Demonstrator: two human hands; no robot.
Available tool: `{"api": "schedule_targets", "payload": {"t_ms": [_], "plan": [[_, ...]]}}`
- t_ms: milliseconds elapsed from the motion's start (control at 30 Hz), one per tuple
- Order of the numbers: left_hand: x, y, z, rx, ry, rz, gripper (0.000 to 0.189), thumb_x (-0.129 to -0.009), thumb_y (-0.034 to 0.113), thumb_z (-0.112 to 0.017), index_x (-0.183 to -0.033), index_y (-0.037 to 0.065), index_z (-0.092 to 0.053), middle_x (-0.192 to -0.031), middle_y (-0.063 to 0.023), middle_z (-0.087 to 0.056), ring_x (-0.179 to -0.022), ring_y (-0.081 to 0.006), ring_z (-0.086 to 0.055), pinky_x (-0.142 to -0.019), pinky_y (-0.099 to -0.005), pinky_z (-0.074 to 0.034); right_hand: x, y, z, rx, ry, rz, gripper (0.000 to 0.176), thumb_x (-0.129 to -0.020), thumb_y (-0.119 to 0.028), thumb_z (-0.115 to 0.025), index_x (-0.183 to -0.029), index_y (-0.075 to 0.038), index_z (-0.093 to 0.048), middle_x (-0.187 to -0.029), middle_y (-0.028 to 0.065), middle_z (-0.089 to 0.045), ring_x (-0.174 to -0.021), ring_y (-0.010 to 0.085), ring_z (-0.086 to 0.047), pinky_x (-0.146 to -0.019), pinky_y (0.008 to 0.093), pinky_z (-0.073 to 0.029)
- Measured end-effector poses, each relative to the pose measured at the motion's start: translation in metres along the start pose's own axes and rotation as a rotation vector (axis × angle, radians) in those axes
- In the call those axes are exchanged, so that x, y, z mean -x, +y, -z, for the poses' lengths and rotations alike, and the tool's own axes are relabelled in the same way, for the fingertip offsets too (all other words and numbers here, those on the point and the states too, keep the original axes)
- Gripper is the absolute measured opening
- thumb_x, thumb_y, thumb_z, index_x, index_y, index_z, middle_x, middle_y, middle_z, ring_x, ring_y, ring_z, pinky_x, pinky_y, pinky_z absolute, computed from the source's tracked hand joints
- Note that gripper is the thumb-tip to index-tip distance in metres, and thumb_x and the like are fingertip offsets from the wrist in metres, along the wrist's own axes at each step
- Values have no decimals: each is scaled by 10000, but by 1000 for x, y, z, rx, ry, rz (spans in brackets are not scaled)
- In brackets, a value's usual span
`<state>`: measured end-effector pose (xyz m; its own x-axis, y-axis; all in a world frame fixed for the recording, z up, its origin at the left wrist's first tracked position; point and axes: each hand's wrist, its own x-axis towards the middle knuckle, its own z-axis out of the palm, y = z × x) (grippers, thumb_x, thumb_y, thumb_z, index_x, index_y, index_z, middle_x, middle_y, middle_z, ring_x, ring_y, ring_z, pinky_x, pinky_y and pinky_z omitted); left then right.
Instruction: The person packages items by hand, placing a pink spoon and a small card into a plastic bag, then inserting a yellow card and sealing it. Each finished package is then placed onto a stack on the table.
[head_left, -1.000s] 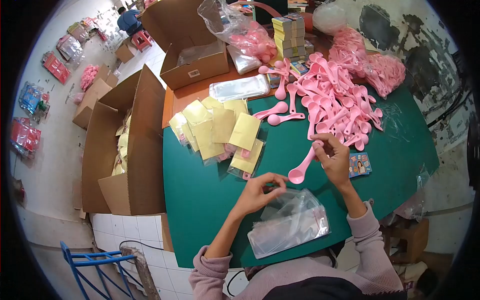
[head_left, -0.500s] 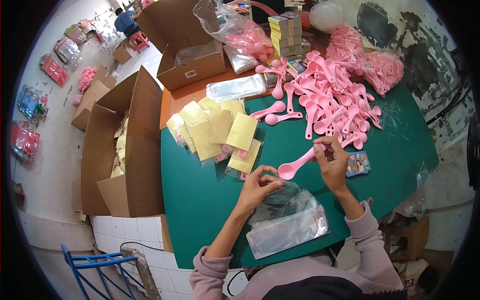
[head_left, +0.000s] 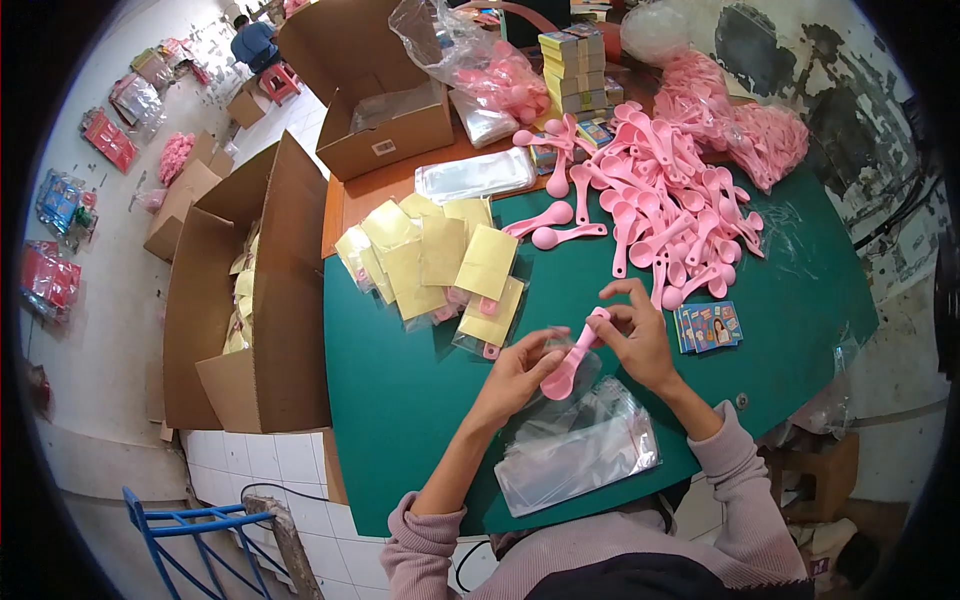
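A pink spoon [head_left: 562,378] hangs bowl-down between my hands, its bowl within or against a clear plastic bag. My right hand [head_left: 640,335] pinches the top of its handle. My left hand [head_left: 522,372] has its fingers closed on the clear bag [head_left: 545,410] beside the bowl. Below my hands, a stack of clear bags [head_left: 580,465] lies at the table's front edge. Small printed cards [head_left: 718,328] rest to the right of my right hand. Packed bags with yellow cards [head_left: 425,260] lie at the left, and a heap of pink spoons [head_left: 665,190] is behind.
An open cardboard box [head_left: 290,300] with packets stands left of the green table [head_left: 400,420]. Another box [head_left: 385,135], more clear bags [head_left: 475,177], stacked cards [head_left: 573,75] and bagged pink items [head_left: 765,145] are at the back. A person [head_left: 254,45] sits far off.
My right hand has brought the spoon down and left, and its bowl is now at the bag. The spoon is more upright. More of the printed cards show.
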<state>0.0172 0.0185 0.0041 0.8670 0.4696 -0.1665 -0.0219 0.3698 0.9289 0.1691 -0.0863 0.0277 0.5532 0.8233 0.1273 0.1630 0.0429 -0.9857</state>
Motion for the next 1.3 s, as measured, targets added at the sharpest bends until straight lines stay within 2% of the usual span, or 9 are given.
{"api": "schedule_targets", "payload": {"t_ms": [67, 233, 333, 433, 567, 633, 967, 1133, 1300], "plan": [[1, 4, 13, -280, -255, 295, 346, -936, 249, -437, -1113, -42, -500, -1004, -109, -613, -905, -123, -584, -782, -231, -462, -2, 3, 3, 2, 8, 43, 220, -823, -80, -601, -975, -3, -461, -700, 75, -617, -631, 96, -612, -556, 207, -480], [5, 17, 0, 34, -301, 268, 409, -953, 290, -375, -1095, -66, -516, -993, -123, -614, -912, -163, -602, -780, -260, -492, 4, -3, 11, 5, -18, 74, 262, -870, -231, -565, -966, -1, -483, -768, 98, -628, -700, 140, -628, -625, 247, -492], [-6, 21, 0, 47, -309, 273, 405, -949, 274, -386, -1100, -81, -510, -981, -139, -610, -891, -191, -614, -780, -282, -505, 13, 0, 9, 138, -325, 357, 476, -893, -442, -442, -1004, -1, -582, -1003, 122, -604, -1012, 257, -542, -834, 370, -426], [-13, 27, 1, -3, -324, 259, 401, -945, 264, -396, -1119, -80, -506, -986, -161, -605, -890, -207, -617, -783, -294, -509, 13, -15, 42, 67, -320, 279, 445, -885, -401, -479, -1042, 4, -575, -1111, 163, -555, -1058, 273, -503, -852, 370, -412], [-13, 25, 9, -101, -308, 201, 391, -944, 271, -399, -1128, -50, -524, -1002, -171, -608, -895, -203, -616, -793, -284, -502, 24, 7, 130, 918, 337, -57, 379, -816, -257, -590, -1063, 27, -558, -1101, 182, -498, -992, 311, -502, -824, 365, -419], [-13, 27, 7, -71, -283, 188, 390, -945, 271, -396, -1120, -52, -527, -995, -162, -612, -894, -202, -616, -794, -277, -500, 42, 25, 147, 1148, 360, -270, 318, -780, -187, -608, -1004, 33, -552, -1010, 176, -511, -940, 334, -513, -783, 377, -421], [-15, 25, 7, -100, -322, 140, 381, -948, 268, -392, -1103, -48, -539, -973, -142, -628, -885, -170, -617, -791, -251, -489, 31, -10, 119, 947, 478, -182, 197, -747, -84, -626, -861, 7, -493, -793, 123, -574, -699, 288, -587, -607, 386, -448], [-11, 26, 0, -135, -357, 157, 411, -956, 303, -363, -1096, -35, -550, -978, -123, -634, -884, -140, -606, -754, -220, -476, 15, -38, 55, -145, 156, -46, 148, -795, -68, -611, -838, -16, -479, -676, 48, -545, -638, 78, -534, -533, 271, -439], [-13, 28, 7, -279, -314, 211, 415, -955, 310, -363, -1126, -26, -536, -979, -111, -634, -896, -137, -600, -756, -222, -477, 4, -33, 45, 251, -79, 153, 116, -808, -21, -585, -832, -9, -473, -665, 46, -547, -607, 75, -525, -527, 239, -438]]}}
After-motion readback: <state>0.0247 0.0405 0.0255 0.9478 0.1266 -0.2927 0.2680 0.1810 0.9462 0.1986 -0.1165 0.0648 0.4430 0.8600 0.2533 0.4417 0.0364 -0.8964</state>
